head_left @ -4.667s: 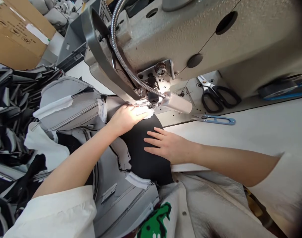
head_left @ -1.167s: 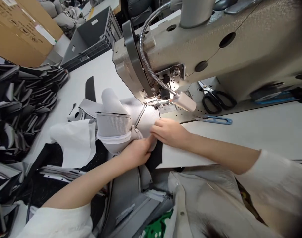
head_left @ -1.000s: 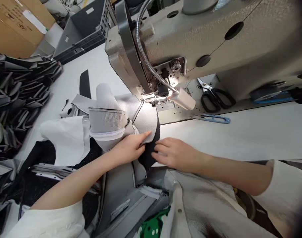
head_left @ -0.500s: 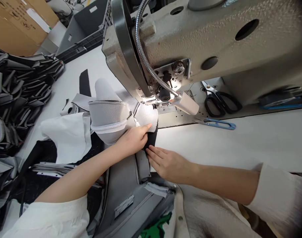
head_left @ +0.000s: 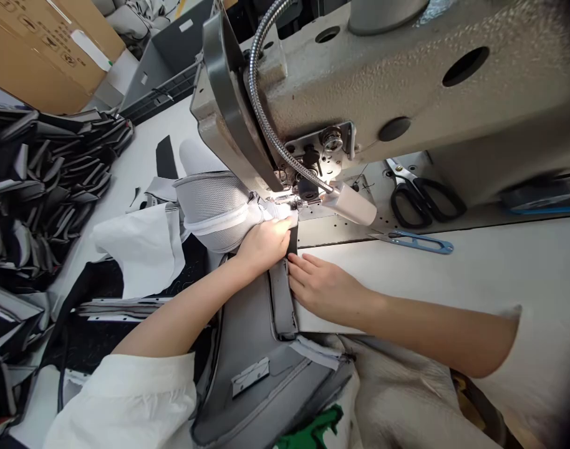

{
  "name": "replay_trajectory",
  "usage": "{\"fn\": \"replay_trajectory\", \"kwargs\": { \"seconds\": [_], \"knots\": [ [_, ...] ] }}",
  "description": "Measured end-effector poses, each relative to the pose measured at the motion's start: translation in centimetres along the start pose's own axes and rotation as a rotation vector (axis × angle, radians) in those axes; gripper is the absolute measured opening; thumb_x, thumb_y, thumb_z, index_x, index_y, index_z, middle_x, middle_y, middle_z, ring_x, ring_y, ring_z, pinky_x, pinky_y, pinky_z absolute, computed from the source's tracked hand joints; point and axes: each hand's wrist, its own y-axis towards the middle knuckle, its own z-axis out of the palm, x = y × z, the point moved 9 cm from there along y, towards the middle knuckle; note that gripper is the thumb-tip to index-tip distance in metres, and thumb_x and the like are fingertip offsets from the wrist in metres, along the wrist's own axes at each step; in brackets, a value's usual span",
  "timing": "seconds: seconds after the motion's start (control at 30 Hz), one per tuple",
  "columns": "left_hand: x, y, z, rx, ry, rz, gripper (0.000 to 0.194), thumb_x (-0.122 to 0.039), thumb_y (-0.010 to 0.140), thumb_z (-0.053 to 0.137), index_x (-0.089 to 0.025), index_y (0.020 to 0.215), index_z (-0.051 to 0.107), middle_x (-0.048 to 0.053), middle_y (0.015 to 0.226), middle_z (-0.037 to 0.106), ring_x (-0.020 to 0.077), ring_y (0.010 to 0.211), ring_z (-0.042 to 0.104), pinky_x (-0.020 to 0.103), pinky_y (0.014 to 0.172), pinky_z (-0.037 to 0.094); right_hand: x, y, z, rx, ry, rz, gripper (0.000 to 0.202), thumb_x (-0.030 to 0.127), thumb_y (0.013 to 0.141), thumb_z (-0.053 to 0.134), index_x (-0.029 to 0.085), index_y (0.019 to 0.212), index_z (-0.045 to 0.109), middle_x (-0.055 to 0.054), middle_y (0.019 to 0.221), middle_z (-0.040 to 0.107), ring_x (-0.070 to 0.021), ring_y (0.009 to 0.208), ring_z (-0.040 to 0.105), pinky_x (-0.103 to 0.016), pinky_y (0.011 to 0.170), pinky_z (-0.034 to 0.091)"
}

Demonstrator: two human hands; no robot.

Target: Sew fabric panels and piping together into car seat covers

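A light grey mesh fabric piece [head_left: 214,202] with a white zipper band bulges up beside the sewing machine's needle area [head_left: 300,198]. Its edge lies under the lit machine head. My left hand [head_left: 266,243] is closed on this fabric just in front of the needle area, its thumb side hidden from me. Under its fingertips runs a black strip [head_left: 292,242]. My right hand [head_left: 327,287] rests lower down, fingers stretched out and touching the edge of the strip and the grey strap-like fabric [head_left: 282,302]. More grey fabric [head_left: 242,330] hangs toward my lap.
Black-handled scissors [head_left: 423,196] and blue thread snips [head_left: 418,242] lie to the right of the needle. On the left are stacked grey and black pieces [head_left: 46,181] and white cloth [head_left: 140,246]. Behind stand a grey crate [head_left: 173,56] and a cardboard box [head_left: 46,56].
My left hand and the mesh fabric have moved up toward the needle, more of the fabric now lying under the machine head. The right hand has followed slightly upward. The view has shifted a little.
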Motion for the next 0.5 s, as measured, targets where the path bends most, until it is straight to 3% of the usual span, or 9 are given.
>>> {"fn": "replay_trajectory", "kwargs": {
  "seconds": [0.17, 0.37, 0.5],
  "knots": [
    [-0.7, 0.9, 0.3, -0.039, 0.110, 0.034, 0.034, -0.027, 0.094, 0.039, -0.015, 0.121, 0.057, 0.010, 0.111, 0.065, 0.0211, 0.096, 0.063, 0.030, 0.080, 0.050, -2.0, 0.0, 0.1, -0.001, -0.046, 0.026, 0.027, 0.008, 0.086, 0.044, 0.002, 0.100, 0.066, -0.020, 0.115, 0.062, -0.0297, 0.110, 0.058, -0.040, 0.093, 0.047],
    [-2.2, 2.1, 1.0, -0.014, 0.264, 0.264, 0.032, -0.018, 0.095, 0.031, -0.018, 0.097, 0.064, 0.008, 0.098, 0.064, 0.0213, 0.096, 0.059, 0.029, 0.074, 0.046, -4.0, -0.4, 0.4, -0.024, 0.108, 0.148, 0.036, 0.025, 0.085, 0.051, 0.002, 0.111, 0.060, -0.024, 0.127, 0.052, -0.0333, 0.124, 0.044, -0.046, 0.102, 0.038],
    [-2.1, 2.5, 0.3, -0.037, 0.215, 0.193, 0.034, -0.021, 0.095, 0.031, -0.016, 0.092, 0.064, 0.009, 0.091, 0.063, 0.0208, 0.093, 0.058, 0.030, 0.080, 0.045, -3.7, -0.8, -0.7, -0.017, 0.259, 0.195, 0.027, 0.028, 0.083, 0.054, 0.008, 0.098, 0.064, -0.026, 0.122, 0.052, -0.0342, 0.121, 0.043, -0.053, 0.102, 0.034]
  ]
}}
